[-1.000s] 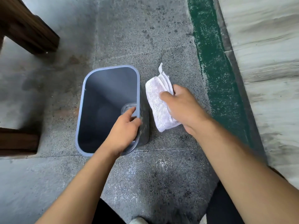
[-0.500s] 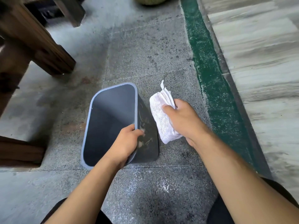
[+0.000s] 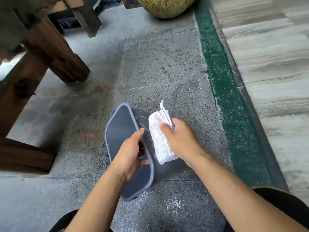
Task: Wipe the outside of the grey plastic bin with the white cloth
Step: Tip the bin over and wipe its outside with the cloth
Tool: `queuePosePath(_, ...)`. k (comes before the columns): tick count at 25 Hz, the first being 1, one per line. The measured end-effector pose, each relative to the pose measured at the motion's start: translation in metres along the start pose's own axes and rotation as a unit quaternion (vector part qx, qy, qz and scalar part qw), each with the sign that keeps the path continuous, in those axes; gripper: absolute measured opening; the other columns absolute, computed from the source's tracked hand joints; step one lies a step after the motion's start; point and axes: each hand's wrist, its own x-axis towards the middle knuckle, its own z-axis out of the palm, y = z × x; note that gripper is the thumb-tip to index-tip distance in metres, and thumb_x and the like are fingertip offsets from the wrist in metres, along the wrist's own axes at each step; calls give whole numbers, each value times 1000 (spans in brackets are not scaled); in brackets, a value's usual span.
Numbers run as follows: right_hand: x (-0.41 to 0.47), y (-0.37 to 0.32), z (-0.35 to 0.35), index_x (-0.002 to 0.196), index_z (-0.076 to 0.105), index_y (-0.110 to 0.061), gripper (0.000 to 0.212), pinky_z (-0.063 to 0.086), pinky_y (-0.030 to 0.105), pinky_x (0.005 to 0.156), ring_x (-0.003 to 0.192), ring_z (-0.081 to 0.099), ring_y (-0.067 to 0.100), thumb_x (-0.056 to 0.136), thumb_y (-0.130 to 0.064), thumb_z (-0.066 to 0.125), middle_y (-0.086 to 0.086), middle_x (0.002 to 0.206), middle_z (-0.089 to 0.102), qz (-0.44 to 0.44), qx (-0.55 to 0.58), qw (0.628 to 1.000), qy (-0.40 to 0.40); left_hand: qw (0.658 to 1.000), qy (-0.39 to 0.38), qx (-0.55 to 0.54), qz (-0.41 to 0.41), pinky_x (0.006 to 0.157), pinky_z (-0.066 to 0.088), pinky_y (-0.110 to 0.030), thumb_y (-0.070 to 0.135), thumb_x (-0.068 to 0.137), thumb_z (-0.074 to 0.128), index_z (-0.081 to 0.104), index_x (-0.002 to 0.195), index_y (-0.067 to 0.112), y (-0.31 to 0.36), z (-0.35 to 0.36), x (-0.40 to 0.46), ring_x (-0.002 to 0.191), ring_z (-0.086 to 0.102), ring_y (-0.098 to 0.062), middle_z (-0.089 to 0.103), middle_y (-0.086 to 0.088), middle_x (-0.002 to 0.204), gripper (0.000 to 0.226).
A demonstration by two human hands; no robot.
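The grey plastic bin [image 3: 122, 129] is being tipped over on the speckled stone floor [image 3: 158, 67], its open mouth turned to the left and its right outer wall turned upward. The bin's rim is being clamped by the left hand [image 3: 128, 154]: the thumb is being laid along the outer edge of the rim, while the fingers are being curled over the rim and into the opening. Just to the right of that grip, the folded white cloth [image 3: 159, 138] is being pressed flat against the bin's upturned outer wall. The cloth is being held closed in the right hand [image 3: 182, 141], with the thumb lying on top of the fabric and the fingers wrapped around its right edge; a loose corner of cloth is sticking out beyond the fingertips. Pale smears are being shown on the wall between the two grips, near the far end of the cloth. Faint pinkish marks are visible on the cloth itself.

Well beyond the left grip, dark wooden furniture legs [image 3: 63, 52] are standing on the floor. Far ahead of both hands, a yellow-green speckled pot [image 3: 165, 5] is resting at the top edge of the view. To the right of the right hand, a green painted strip [image 3: 224, 84] is running along the floor, bordered by pale streaked stone [image 3: 270, 56].
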Motion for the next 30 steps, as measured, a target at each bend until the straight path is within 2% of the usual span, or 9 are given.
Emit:
queuePosePath(2,-4,-4,12,97,65,-14,31,57,43,73,80,69,26,94,-43,56,-1,86,74,-25,8,1000,-4,999,23,34,4,58,55,-35,30,99,47,70,99,9,2,-11,0,73,65,-28,69,-12,84,32)
queuePosePath(4,-8,-6,23,98,64,-13,23,50,34,67,80,65,25,98,-35,58,-1,88,72,-58,-22,998,-10,995,51,81,12,52,55,-35,20,95,47,69,94,0,6,-25,2,62,65,-30,68,-16,74,30)
queuePosePath(8,-13,1,41,90,57,-15,20,43,39,70,82,60,23,99,-33,57,-1,88,68,-108,-51,993,-6,987,74,138,27,50,57,-45,10,99,45,60,99,-7,10,-43,4,49,65,-38,62,-28,77,23)
queuePosePath(13,-22,11,76,80,47,-22,24,41,35,68,79,55,19,96,-37,57,-6,86,59,-145,-73,987,-4,991,19,134,13,54,60,-48,-1,95,37,67,94,-11,9,-55,-2,59,72,-43,73,-30,74,31)
queuePosePath(17,-23,18,91,94,56,-22,32,52,45,72,84,61,27,91,-52,48,-4,95,55,-154,-117,981,9,992,6,125,5,53,60,-45,-4,93,35,69,95,-10,7,-58,-1,61,73,-43,74,-31,77,34)
queuePosePath(21,-19,25,98,104,55,-27,21,50,42,65,81,61,28,95,-45,50,-5,98,41,-159,-183,970,6,990,1,140,1,57,61,-50,0,93,35,71,91,-7,2,-59,5,64,74,-45,74,-31,76,37)
queuePosePath(24,-19,35,102,109,56,-28,19,43,40,61,80,61,29,96,-42,51,-3,98,42,-162,-235,958,15,988,-8,154,-14,61,62,-52,5,95,37,72,90,-3,-4,-55,8,66,74,-45,74,-30,76,37)
queuePosePath(27,-19,46,102,108,57,-29,19,37,37,56,76,60,29,95,-42,52,-2,97,45,-174,-260,949,31,988,-3,152,-20,58,62,-52,7,98,40,69,90,-4,-9,-52,11,62,74,-42,74,-26,70,32)
queuePosePath(30,-11,54,102,105,59,-27,18,33,36,55,72,59,31,92,-39,57,0,95,44,-188,-279,941,43,988,24,151,-12,50,62,-45,5,97,53,65,83,-3,-14,-50,12,46,69,-26,67,-10,51,20)
